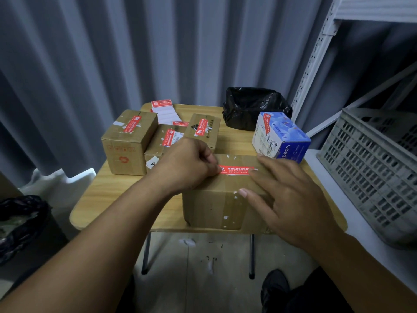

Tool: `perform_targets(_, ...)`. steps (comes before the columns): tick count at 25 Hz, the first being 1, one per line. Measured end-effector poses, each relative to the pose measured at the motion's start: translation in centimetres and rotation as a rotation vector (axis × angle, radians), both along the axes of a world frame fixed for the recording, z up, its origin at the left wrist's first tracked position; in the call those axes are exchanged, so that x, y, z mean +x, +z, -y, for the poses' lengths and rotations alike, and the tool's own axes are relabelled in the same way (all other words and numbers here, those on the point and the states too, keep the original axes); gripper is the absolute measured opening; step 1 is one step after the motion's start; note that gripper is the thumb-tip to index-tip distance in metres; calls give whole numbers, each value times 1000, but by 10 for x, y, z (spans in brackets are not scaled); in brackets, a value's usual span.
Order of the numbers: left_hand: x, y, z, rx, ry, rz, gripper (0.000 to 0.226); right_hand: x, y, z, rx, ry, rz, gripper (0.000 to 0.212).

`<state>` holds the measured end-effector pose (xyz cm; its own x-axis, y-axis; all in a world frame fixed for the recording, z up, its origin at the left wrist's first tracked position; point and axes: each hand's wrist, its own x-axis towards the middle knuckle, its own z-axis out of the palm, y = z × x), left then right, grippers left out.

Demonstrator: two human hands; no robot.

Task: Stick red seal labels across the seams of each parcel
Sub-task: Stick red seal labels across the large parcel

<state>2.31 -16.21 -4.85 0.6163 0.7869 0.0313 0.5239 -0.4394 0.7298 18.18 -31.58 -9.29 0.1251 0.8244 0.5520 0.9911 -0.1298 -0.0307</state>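
While the red seal label [237,170] is lying across the taped seam on top of the nearest parcel [214,206], at the counter's [108,195] front, the left grip [189,163] is pinching its left end, probably for alignment. Right grip [286,199], fingers straight and spread, is pressing the other end flat. Label is sitting smooth, its white print showing.

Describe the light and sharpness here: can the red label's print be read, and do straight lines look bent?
Head view: dim, bluish light, no glare; the red seal label on the nearest cardboard parcel stands out, its large print sharp enough, the small lines blurred. Head view: wide-angle distortion tilts the shelf upright and the corrugated wall.
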Motion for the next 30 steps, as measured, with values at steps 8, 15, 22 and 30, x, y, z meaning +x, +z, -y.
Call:
perform_targets(8, 0, -3, -2, 10, 23, 32, 12, -10, 8, -13, -68, -15, 12, 62)
perform_targets(15, -2, -11, -5, -2, 39, 93, 20, -26, 6, -22, -145, -25, 78, 67)
perform_targets(22, -4, -11, -5, -51, 31, 133, 29, -43, 6, -33, -207, -54, 113, 75)
perform_targets(30, -3, -15, -10, -74, 20, 163, 32, -55, 2, -37, -278, -97, 136, 84)
